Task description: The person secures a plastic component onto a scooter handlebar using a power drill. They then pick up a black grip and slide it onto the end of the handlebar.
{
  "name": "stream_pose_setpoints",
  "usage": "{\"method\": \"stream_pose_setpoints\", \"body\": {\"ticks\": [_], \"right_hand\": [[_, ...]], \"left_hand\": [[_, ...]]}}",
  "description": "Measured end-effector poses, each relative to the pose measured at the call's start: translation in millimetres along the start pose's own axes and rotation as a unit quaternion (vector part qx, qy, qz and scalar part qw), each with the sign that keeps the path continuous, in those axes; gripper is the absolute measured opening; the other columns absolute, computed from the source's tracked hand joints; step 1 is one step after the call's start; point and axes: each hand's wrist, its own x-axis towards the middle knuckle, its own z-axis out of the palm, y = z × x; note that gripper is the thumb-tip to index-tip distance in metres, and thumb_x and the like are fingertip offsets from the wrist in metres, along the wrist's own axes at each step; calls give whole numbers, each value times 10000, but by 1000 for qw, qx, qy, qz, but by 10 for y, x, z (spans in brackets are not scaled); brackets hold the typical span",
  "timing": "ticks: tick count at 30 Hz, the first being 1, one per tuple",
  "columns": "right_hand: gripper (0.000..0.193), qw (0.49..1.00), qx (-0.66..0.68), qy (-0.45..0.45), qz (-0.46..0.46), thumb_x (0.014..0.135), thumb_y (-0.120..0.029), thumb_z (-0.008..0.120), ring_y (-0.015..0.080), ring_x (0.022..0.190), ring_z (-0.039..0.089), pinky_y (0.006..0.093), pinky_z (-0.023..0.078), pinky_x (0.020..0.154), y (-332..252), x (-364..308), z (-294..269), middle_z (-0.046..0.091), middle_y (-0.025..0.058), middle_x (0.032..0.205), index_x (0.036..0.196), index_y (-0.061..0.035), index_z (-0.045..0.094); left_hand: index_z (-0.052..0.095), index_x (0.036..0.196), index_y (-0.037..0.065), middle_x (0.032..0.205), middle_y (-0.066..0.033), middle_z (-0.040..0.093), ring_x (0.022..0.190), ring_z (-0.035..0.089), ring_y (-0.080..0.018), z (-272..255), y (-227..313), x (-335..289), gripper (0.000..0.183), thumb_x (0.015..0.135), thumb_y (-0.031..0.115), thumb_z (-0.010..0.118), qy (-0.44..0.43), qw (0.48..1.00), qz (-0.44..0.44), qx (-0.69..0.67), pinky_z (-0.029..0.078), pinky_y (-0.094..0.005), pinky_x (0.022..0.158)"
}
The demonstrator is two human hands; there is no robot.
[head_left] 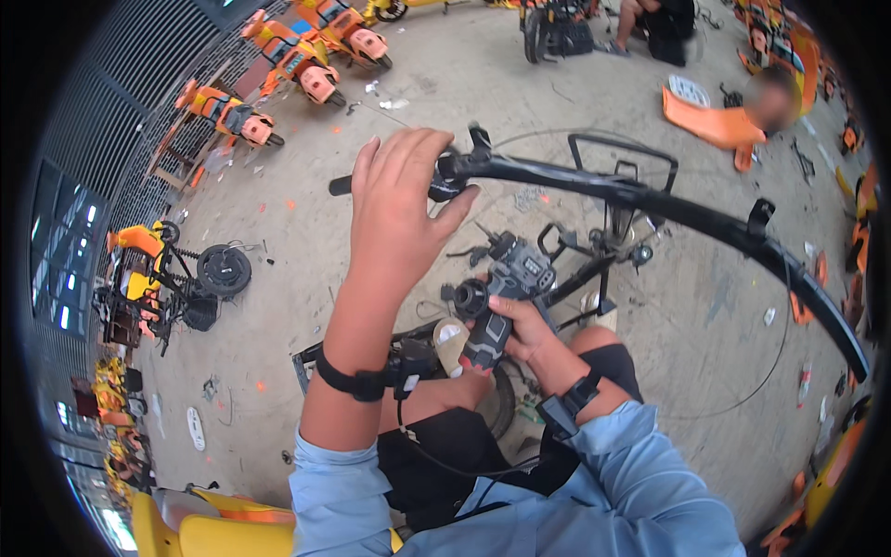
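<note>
left hand (pixel 401 215) on black handlebar (pixel 650 206), right hand (pixel 520 327) gripping cordless driver (pixel 501 302)

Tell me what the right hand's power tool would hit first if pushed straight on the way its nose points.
The right hand holds a grey cordless power tool whose nose points left. Straight on, it would probably meet the left forearm first, though depth is hard to judge. The left hand grips the black handlebar above.

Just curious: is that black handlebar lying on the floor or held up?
Held up. The left hand grips the handlebar near one end, and the bar spans above the floor.
</note>
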Motion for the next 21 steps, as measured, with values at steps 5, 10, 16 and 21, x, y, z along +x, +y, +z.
{"method": "stream_pose_setpoints", "body": {"ticks": [5,10,16,21], "right_hand": [[490,999,-43,4,-7,896,-90,734,254,924,713,439,618,813,-86,28,-4,687,124,1112,1346,-50,544],[492,996,-68,51,-10,893,-115,745,263,827,715,416,609,750,-101,96,-52,698,124,1072,1346,-49,567],[433,997,-28,70,16,918,-137,728,271,859,710,423,594,802,-17,148,-161,704,121,1089,1326,-86,596],[431,992,-59,111,9,934,-130,705,275,922,699,440,585,840,28,150,-271,696,116,1114,1345,-107,575]], "left_hand": [[648,1214,83,1241,-109,657,1166,603,-323,-147,-867,-288,480,774,151,829,14,996,-27,88,425,-410,1076],[633,1260,39,1257,-131,673,1096,656,-252,-192,-1443,-985,417,930,283,711,118,893,-414,-128,514,-409,958],[593,1280,-16,1273,-209,647,1051,668,-284,-231,-520,-1153,520,1045,432,474,144,478,-398,-770,539,-416,906],[593,1270,-6,1216,-158,682,1006,656,-248,49,-143,-1142,630,1038,541,382,167,361,-518,-758,508,-397,874]]}}
